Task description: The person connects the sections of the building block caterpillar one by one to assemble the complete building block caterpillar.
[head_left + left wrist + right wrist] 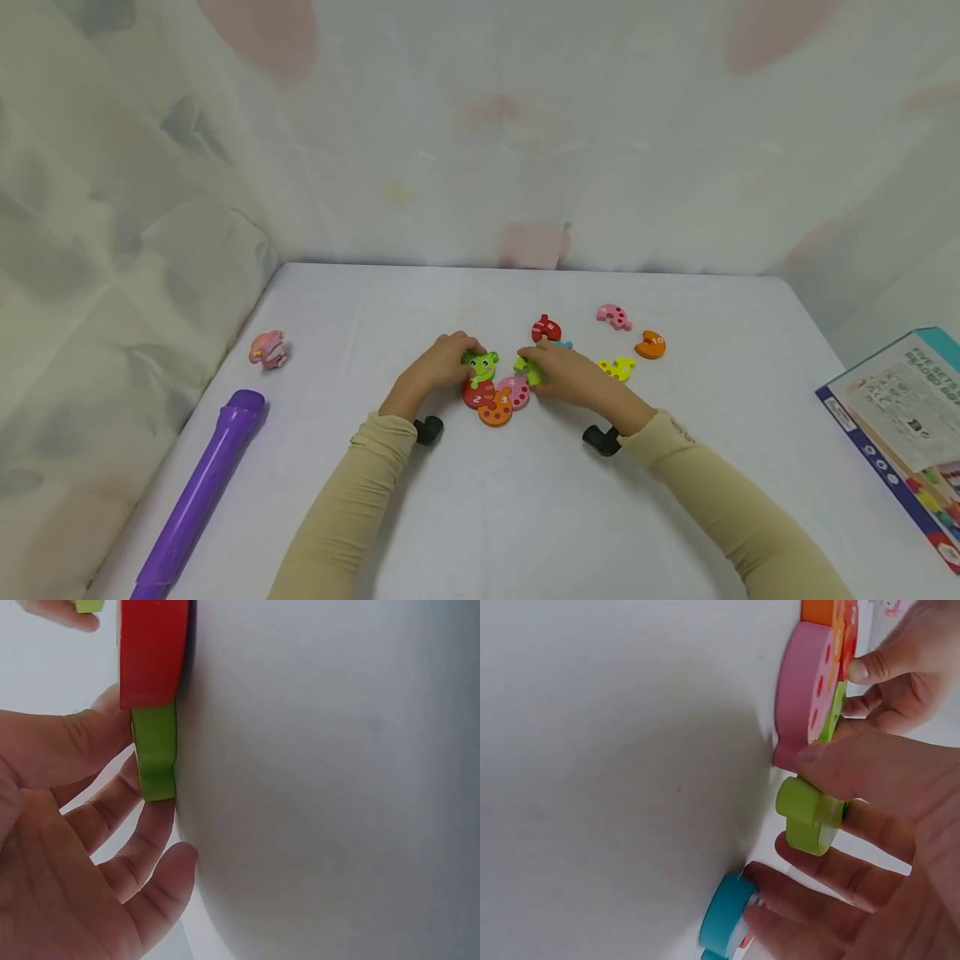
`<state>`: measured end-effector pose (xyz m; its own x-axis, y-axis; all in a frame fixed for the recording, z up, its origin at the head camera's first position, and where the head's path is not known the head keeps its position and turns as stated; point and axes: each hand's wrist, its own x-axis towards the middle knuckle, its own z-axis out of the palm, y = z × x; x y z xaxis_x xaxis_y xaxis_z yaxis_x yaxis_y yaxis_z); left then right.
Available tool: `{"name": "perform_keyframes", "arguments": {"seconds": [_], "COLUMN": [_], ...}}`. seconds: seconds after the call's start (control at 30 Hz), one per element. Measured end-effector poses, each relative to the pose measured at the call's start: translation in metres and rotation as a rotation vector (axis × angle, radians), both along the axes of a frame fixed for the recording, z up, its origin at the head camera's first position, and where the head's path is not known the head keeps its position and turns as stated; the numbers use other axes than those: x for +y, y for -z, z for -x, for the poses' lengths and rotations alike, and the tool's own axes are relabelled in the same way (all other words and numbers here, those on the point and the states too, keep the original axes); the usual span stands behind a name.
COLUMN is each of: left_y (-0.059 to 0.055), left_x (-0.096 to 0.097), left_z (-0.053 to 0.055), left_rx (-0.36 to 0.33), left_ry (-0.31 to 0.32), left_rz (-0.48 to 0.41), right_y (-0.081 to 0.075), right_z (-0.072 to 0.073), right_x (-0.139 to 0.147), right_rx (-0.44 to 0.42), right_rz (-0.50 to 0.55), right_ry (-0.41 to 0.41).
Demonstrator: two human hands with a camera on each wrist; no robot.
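Observation:
My left hand [444,364] grips the green head piece [483,367] with a smiling animal face, thumb on one side and fingers on the other. That piece joins a red piece [477,395] marked 2, followed by an orange piece [495,410] marked 3 and a pink piece [515,392] with dots, all flat on the table. Between thumb and fingers, my right hand [572,375] pinches a light green puzzle piece [810,817], just apart from the pink one. A blue piece [726,915] lies beside its lower fingers, partly hidden in the head view.
Loose pieces lie beyond and right of my right hand: red [546,327], pink [614,317], orange [650,344], yellow [618,368]. At left are a pink figurine [267,349] and a purple tube [202,492]. A printed box [900,417] sits at the right edge.

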<state>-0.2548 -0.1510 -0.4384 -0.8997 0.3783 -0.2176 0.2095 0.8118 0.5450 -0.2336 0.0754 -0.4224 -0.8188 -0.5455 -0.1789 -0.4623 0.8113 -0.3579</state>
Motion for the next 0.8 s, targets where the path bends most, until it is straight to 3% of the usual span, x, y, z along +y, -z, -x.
{"name": "perform_keyframes", "arguments": {"seconds": [0.5,0.8], "left_y": [0.0,0.003], "left_x": [0.0,0.0], "left_z": [0.0,0.001], "left_rx": [0.003,0.015], "left_ry": [-0.002,-0.006], "left_rz": [0.003,0.001], "right_y": [0.004,0.002], "right_z": [-0.008,-0.007], "right_x": [-0.004,-0.012], "right_rx": [0.116,0.183], "right_rz": [-0.203,-0.302], "right_ry": [-0.003,-0.076]}}
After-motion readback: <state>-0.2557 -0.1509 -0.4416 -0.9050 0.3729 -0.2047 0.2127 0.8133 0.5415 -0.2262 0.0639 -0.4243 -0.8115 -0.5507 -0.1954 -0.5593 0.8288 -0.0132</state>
